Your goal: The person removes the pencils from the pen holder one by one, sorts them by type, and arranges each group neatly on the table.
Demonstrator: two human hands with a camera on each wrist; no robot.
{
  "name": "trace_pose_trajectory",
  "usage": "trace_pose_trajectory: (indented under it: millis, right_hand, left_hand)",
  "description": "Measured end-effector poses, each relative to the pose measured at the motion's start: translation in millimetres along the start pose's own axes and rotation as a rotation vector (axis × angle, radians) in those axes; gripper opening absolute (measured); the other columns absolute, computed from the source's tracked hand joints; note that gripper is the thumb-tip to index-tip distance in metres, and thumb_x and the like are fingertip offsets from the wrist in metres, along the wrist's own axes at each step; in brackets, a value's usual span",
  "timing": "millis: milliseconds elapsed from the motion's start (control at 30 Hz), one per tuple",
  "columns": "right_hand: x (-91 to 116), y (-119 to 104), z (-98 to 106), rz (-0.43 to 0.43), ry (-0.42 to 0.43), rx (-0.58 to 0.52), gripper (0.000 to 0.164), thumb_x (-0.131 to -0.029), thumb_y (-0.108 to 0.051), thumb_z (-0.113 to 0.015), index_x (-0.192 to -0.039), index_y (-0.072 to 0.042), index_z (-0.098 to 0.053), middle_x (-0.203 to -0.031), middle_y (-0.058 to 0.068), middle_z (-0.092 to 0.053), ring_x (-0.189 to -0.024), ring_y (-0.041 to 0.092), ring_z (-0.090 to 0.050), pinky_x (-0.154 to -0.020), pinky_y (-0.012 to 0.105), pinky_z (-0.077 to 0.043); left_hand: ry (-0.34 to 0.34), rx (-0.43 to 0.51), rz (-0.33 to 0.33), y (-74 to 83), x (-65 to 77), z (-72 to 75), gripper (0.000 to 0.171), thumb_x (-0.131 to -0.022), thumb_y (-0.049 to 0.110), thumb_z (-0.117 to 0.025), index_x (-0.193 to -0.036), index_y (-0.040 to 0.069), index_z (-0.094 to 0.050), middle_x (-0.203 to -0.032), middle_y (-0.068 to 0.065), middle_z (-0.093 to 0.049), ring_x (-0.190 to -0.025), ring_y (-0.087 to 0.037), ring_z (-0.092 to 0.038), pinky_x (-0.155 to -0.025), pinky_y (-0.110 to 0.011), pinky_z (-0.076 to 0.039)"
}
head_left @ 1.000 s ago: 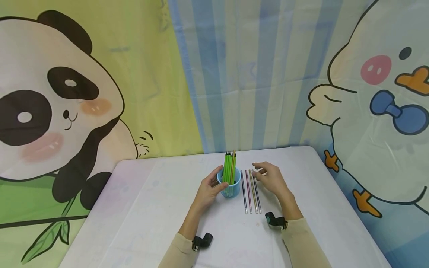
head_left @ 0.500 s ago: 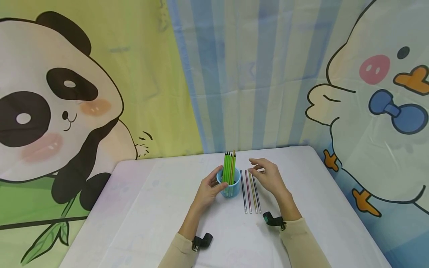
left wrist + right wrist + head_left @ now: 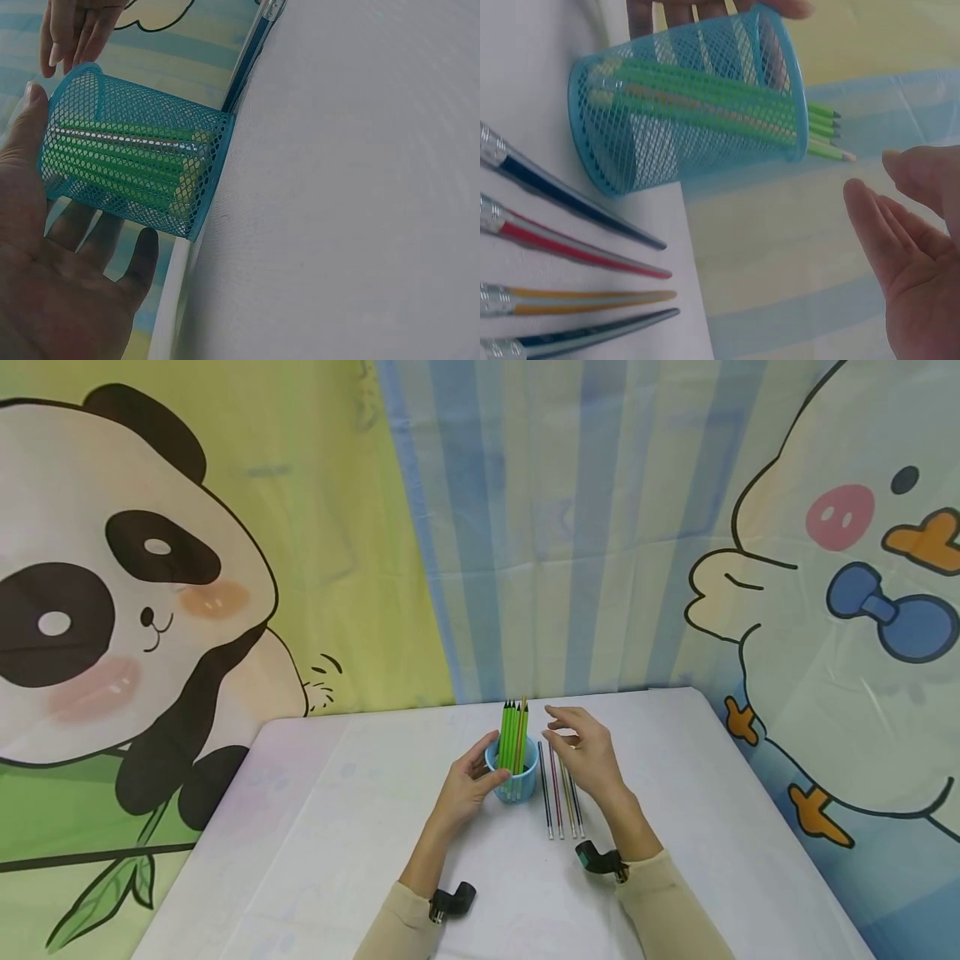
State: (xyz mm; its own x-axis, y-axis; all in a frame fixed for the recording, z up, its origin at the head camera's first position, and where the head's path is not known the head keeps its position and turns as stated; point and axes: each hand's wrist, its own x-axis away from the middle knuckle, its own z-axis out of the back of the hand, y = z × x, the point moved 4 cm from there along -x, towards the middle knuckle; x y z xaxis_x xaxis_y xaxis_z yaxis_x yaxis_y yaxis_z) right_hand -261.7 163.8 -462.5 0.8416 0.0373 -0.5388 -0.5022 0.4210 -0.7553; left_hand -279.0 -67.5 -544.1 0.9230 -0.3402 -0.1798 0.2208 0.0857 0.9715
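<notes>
A light blue mesh pencil cup (image 3: 517, 787) stands upright on the table, with several green pencils (image 3: 512, 735) in it, dark points up. One pencil (image 3: 727, 118) among them is yellowish. My left hand (image 3: 463, 789) holds the cup from the left, its thumb across the near side below the rim and its fingers behind. Just right of the cup and above the table is my right hand (image 3: 588, 752), thumb and fingers bent but apart, with nothing between them. In the right wrist view that hand's fingertips (image 3: 855, 187) are near the pencil points.
Several striped pencils, among them a red one (image 3: 585, 251) and a yellow one (image 3: 592, 300), lie side by side right of the cup, eraser ends toward me. The white table (image 3: 360, 827) ends at a printed curtain (image 3: 517, 527) behind.
My right hand has moved left and slightly up, from over the far ends of the loose pencils toward the cup. The left hand and the cup have stayed in place.
</notes>
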Motion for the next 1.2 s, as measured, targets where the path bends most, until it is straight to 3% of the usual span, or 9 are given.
trace_pose_trajectory:
  millis: [200,600,867,1200]
  right_hand:
    - [2,-8,-12,0.039,-0.047,-0.038,0.041,-0.096,-0.003,-0.074,-0.136,-0.009,-0.068,-0.132,0.01,-0.067,-0.111,0.03,-0.072,-0.084,0.034,-0.063]
    - [2,-12,-28,0.007,-0.111,0.001,0.044,-0.096,-0.002,-0.073,-0.139,-0.004,-0.065,-0.137,0.013,-0.066,-0.115,0.032,-0.071,-0.088,0.034,-0.062]
    - [1,-16,-36,-0.062,-0.157,0.021,0.055,-0.097,-0.005,-0.073,-0.148,-0.001,-0.054,-0.133,0.017,-0.069,-0.115,0.034,-0.071,-0.09,0.034,-0.062]
    - [-3,-23,-39,-0.107,-0.154,0.074,0.057,-0.096,-0.007,-0.075,-0.148,-0.002,-0.053,-0.131,0.018,-0.07,-0.11,0.032,-0.074,-0.087,0.034,-0.063]
  left_hand:
    - [0.016,0.001,0.011,-0.9,-0.6,-0.6,0.074,-0.092,0.032,-0.081,-0.157,0.031,-0.046,-0.152,0.0,-0.058,-0.134,-0.028,-0.061,-0.114,-0.054,-0.046]
    - [0.017,0.011,0.028,1.2,0.4,0.1,0.071,-0.092,0.032,-0.081,-0.155,0.038,-0.048,-0.152,0.002,-0.058,-0.133,-0.028,-0.062,-0.113,-0.054,-0.048]
    - [0.009,-0.003,0.017,0.9,0.9,0.3,0.073,-0.092,0.036,-0.08,-0.157,0.035,-0.046,-0.153,0.0,-0.057,-0.132,-0.027,-0.063,-0.111,-0.051,-0.05]
    - [0.017,-0.01,0.026,0.1,-0.4,0.5,0.071,-0.092,0.035,-0.081,-0.154,0.04,-0.046,-0.151,0.002,-0.059,-0.129,-0.026,-0.064,-0.109,-0.051,-0.051]
